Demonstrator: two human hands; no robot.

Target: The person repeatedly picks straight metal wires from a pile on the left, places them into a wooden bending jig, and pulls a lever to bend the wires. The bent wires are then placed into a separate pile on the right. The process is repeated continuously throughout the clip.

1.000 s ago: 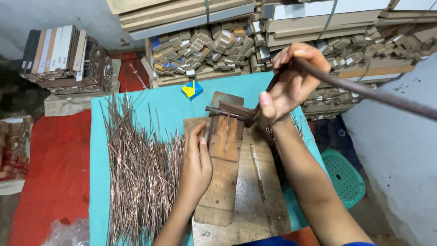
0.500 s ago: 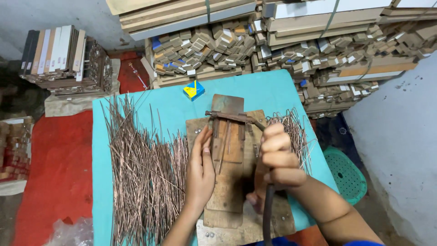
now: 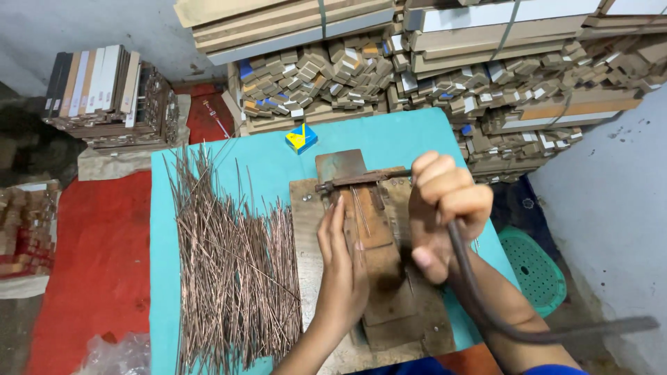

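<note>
Right hand (image 3: 445,208) grips lever (image 3: 500,312).

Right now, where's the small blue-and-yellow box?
In the head view the small blue-and-yellow box lies at the far edge of the teal table, just beyond the rusty cutter block, left of centre.

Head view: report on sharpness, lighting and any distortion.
Head view: soft, even light with no hard glare; the copper wires and both hands, left and right, read fairly sharp; the dark lever handle bows near the frame edge, which may be lens distortion; the left background falls into shadow.
</note>
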